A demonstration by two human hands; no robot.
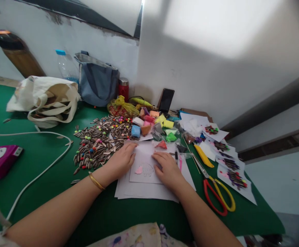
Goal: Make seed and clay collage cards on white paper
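A small white sheet (136,177) with a pencil-like outline of a rounded animal and a pink clay piece (138,170) on it lies on larger white papers (149,192). My left hand (122,160) rests at the sheet's upper left edge, fingers stretched out, close to a heap of sunflower seeds (92,151). On the sheet's right side lies my right hand (167,167), its fingers spread over the paper beside the drawing. Neither hand shows anything held. Just beyond the right hand are a red clay packet (161,144) and a black pen (176,157).
Colourful clay packets (146,129) cluster behind the papers. At right lie scissors (216,192), a yellow utility knife (203,156) and several seed-decorated sheets (235,180). Bags (98,82), a red flask (123,90) and a phone (166,100) stand along the wall. A white cable (46,175) crosses the left.
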